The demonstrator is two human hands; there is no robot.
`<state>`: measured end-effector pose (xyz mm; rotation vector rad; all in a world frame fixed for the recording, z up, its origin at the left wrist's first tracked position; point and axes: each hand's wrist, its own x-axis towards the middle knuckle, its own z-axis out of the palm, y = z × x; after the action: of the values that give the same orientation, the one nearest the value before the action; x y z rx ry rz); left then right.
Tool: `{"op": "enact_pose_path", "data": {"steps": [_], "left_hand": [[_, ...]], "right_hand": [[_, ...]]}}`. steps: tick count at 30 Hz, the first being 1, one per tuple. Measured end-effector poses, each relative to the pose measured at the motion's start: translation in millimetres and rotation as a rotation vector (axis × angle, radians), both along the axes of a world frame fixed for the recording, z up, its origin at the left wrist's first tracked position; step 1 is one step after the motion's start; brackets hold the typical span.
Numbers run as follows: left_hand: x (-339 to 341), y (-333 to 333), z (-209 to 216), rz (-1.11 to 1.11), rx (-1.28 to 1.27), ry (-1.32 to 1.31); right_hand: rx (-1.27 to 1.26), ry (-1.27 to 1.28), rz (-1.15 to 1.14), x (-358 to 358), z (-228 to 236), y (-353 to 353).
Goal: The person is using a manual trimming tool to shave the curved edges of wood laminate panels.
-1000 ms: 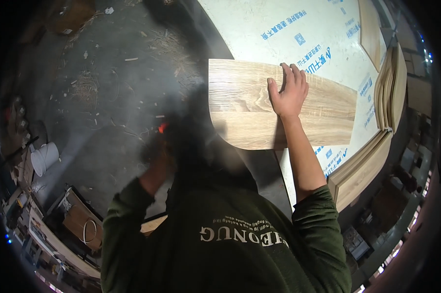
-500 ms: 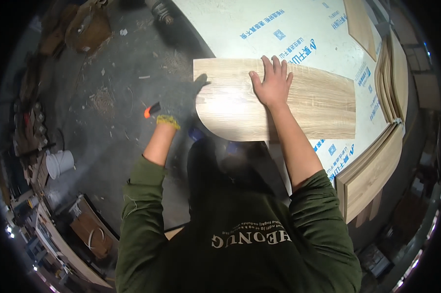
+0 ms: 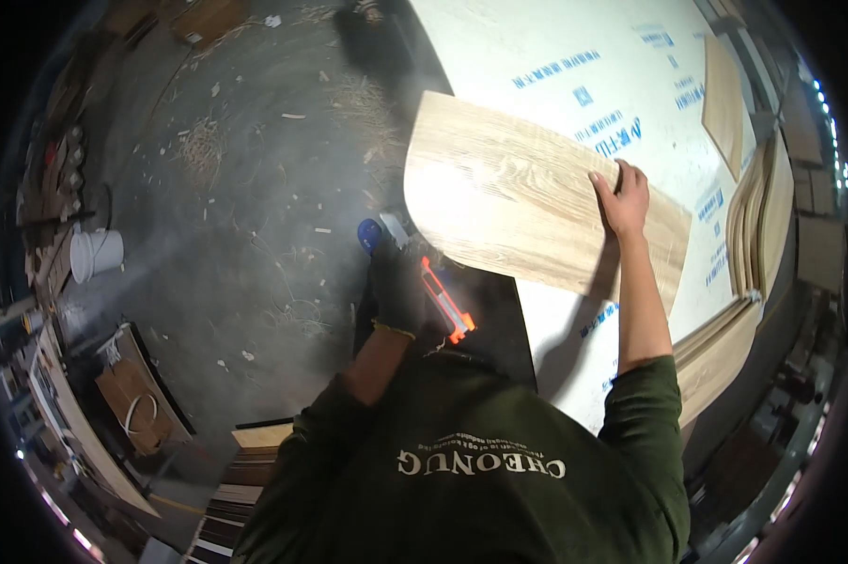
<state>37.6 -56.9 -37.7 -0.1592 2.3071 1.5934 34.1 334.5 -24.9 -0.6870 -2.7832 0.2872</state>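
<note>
A wood-grain board with rounded corners at its left end lies partly over the white-topped table, its left end out past the table edge. My bare right hand has its fingers curled at the board's far edge, the thumb on the top face. My left hand, in a dark glove with a yellow cuff, is low in front of my body, left of the board. It is closed round an orange-framed hand tool with a grey middle; the fingers are mostly in shadow.
Curved wood-grain boards are stacked along the table's right side, with more boards nearer me. Blue print marks the white tabletop. Shavings litter the grey floor. At left stand a white bucket and a cardboard box.
The board has turned, its right end swinging toward me. My right hand has slid right to its far edge. My left hand has left the board's end and come nearer my body with the tool.
</note>
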Motion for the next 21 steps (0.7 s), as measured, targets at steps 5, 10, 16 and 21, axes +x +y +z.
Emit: {"op": "enact_pose_path", "data": {"steps": [5,10,16,21], "left_hand": [[-118.3,-51.6,-6.1,-0.529,-0.519,1.112],[-226.2,-64.4,5.0,-0.638,-0.503,0.426],[-266.7,-35.1,34.4,-0.669,-0.182,0.561],[-231.2,-55.6,-0.6,-0.724,0.068,0.503]], "right_hand": [[-0.051,0.011,-0.099,-2.6,10.6,-35.2],[0.008,0.106,0.012,1.6,-0.9,-67.3],[0.018,0.094,0.022,-3.4,3.7,-68.2],[0.02,0.123,0.025,-5.2,4.9,-70.2]]}}
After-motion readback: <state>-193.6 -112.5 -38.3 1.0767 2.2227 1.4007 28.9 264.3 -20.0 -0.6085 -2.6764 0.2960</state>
